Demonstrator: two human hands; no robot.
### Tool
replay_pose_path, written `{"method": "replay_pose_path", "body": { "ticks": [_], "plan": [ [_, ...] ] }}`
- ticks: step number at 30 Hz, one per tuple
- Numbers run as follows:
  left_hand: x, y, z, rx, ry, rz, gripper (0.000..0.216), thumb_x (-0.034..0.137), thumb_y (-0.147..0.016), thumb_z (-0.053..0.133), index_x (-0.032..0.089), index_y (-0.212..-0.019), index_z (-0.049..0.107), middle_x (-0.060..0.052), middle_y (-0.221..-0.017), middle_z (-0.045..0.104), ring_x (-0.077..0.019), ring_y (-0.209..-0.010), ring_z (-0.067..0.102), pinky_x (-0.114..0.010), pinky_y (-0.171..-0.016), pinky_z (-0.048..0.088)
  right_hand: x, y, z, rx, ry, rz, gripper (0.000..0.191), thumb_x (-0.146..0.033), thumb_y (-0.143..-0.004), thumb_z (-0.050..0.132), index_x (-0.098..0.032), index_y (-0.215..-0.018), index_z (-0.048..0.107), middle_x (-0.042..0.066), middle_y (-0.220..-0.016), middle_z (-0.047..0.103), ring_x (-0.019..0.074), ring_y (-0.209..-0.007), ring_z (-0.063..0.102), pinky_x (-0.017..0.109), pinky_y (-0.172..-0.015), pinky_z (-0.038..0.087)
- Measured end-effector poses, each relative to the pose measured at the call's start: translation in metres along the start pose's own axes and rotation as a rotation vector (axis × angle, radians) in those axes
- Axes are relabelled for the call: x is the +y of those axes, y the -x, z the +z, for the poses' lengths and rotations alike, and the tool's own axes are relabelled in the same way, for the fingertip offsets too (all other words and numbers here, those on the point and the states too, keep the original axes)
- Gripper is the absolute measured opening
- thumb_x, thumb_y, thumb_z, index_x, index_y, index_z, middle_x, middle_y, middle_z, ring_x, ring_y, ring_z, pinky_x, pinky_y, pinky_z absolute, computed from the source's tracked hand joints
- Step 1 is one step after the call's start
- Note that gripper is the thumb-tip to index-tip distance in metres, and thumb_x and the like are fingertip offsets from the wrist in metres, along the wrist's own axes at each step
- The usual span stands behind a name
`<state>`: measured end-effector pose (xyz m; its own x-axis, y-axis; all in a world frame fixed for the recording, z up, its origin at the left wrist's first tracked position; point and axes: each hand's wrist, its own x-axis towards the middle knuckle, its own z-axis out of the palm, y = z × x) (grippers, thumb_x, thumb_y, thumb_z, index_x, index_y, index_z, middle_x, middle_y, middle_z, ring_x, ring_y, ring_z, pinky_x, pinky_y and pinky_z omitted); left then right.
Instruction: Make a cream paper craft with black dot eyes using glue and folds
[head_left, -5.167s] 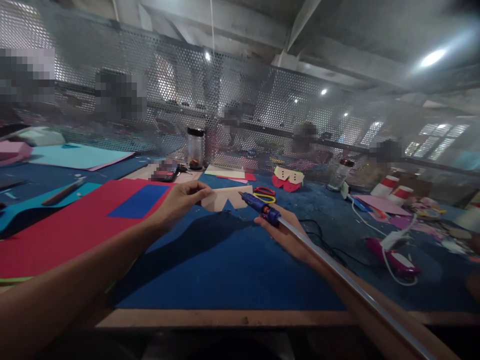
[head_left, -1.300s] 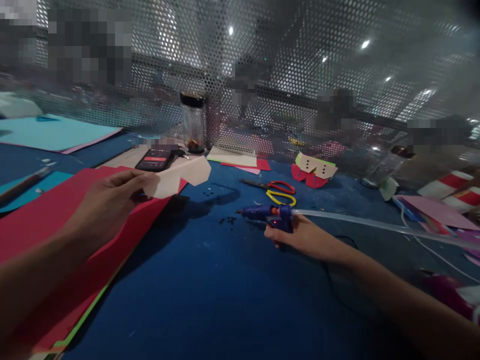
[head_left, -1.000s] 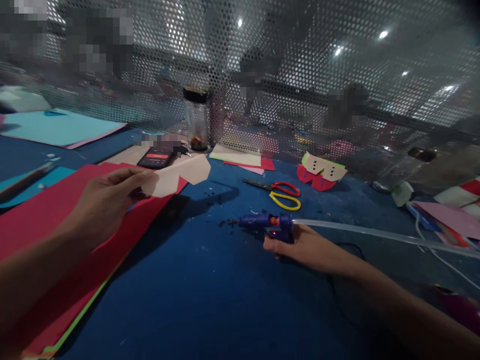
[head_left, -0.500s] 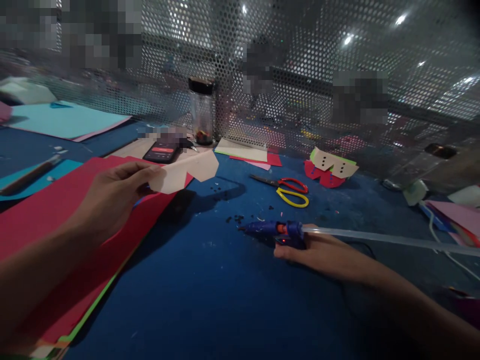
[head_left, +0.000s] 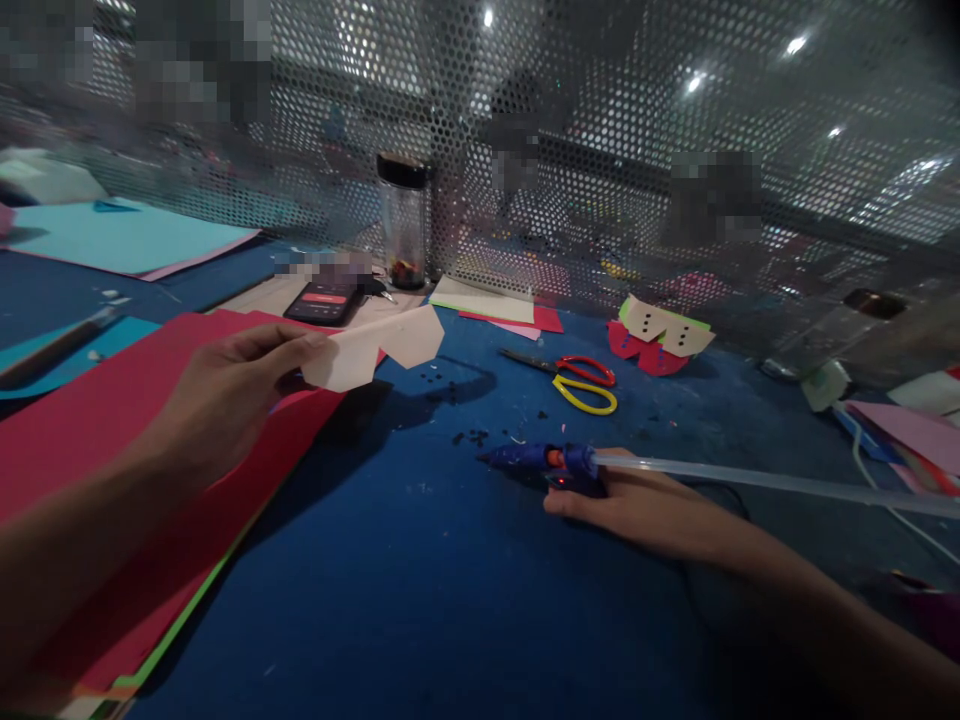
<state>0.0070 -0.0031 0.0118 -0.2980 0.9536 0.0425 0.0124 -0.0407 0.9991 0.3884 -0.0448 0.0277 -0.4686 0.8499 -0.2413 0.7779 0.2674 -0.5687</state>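
My left hand pinches one end of a cream paper cutout with a notched lower edge, raised over the red paper sheets. In my right hand is a blue hot glue gun, its nozzle pointing left and a small red light lit. A long clear glue stick sticks out of its back. Small black paper dots lie by the nozzle. Scissors with red and yellow handles rest just beyond the gun.
Near the perforated metal screen stand a glass jar and a folded butterfly-shaped paper piece. A phone lies at the back left. Cream and red papers lie in the middle, light blue sheets far left.
The paper cutout in my left hand has shifted slightly right. The glue gun has moved very slightly, still in my right hand. The other things stay where they were.
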Motion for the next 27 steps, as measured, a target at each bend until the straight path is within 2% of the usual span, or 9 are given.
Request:
{"method": "replay_pose_path", "body": {
  "ticks": [4, 8, 16, 20, 24, 27],
  "plan": [
    [-0.001, 0.001, -0.002, -0.010, -0.026, 0.003, 0.026, 0.041, -0.074, 0.084, 0.019, -0.084, 0.076, -0.001, -0.089, 0.072, -0.0162, -0.087, 0.065, -0.026, -0.080, 0.050, -0.004, 0.001, -0.002, 0.002, -0.028, 0.003, 0.039, -0.063, -0.093, 0.062, -0.027, -0.099, 0.077, 0.003, -0.091, 0.074, 0.0223, -0.077, 0.066, 0.032, -0.065, 0.050],
    [-0.003, 0.001, -0.005, -0.038, -0.054, -0.019, 0.031, 0.046, -0.075, 0.084, 0.019, -0.088, 0.076, -0.002, -0.089, 0.072, -0.0185, -0.088, 0.066, -0.028, -0.081, 0.051, -0.005, 0.004, -0.003, -0.032, -0.126, 0.089, 0.043, -0.064, -0.092, 0.063, -0.025, -0.109, 0.076, 0.002, -0.102, 0.076, 0.0248, -0.091, 0.069, 0.034, -0.077, 0.054],
    [-0.008, 0.008, -0.001, -0.083, -0.084, -0.035, 0.034, 0.052, -0.075, 0.083, 0.023, -0.090, 0.075, 0.000, -0.090, 0.071, -0.0176, -0.087, 0.062, -0.026, -0.079, 0.050, -0.001, 0.010, 0.005, 0.078, -0.261, 0.102, 0.042, -0.065, -0.090, 0.067, -0.027, -0.106, 0.076, 0.003, -0.104, 0.077, 0.0246, -0.096, 0.070, 0.036, -0.084, 0.055],
    [-0.007, 0.016, 0.002, -0.122, -0.172, -0.024, 0.038, 0.058, -0.075, 0.081, 0.023, -0.088, 0.074, 0.001, -0.086, 0.068, -0.0168, -0.083, 0.060, -0.025, -0.072, 0.047, -0.011, 0.013, 0.006, 0.150, -0.272, 0.086, 0.039, -0.063, -0.090, 0.069, -0.027, -0.103, 0.075, 0.003, -0.097, 0.076, 0.0225, -0.089, 0.070, 0.035, -0.078, 0.055],
    [-0.004, 0.024, 0.005, -0.156, -0.209, -0.004, 0.038, 0.060, -0.077, 0.080, 0.023, -0.085, 0.073, 0.002, -0.083, 0.067, -0.0154, -0.078, 0.059, -0.023, -0.066, 0.045, -0.021, 0.014, 0.009, 0.221, -0.364, -0.020, 0.036, -0.059, -0.091, 0.069, -0.024, -0.098, 0.071, 0.002, -0.088, 0.071, 0.0186, -0.080, 0.067, 0.029, -0.071, 0.054],
    [-0.002, 0.030, 0.009, -0.180, -0.227, 0.001, 0.038, 0.061, -0.077, 0.079, 0.023, -0.082, 0.072, 0.002, -0.080, 0.067, -0.0152, -0.075, 0.059, -0.023, -0.065, 0.044, -0.025, 0.016, 0.008, 0.248, -0.337, -0.071, 0.031, -0.055, -0.095, 0.067, -0.024, -0.099, 0.069, 0.002, -0.088, 0.069, 0.0164, -0.076, 0.063, 0.027, -0.068, 0.052]
  ]
}}
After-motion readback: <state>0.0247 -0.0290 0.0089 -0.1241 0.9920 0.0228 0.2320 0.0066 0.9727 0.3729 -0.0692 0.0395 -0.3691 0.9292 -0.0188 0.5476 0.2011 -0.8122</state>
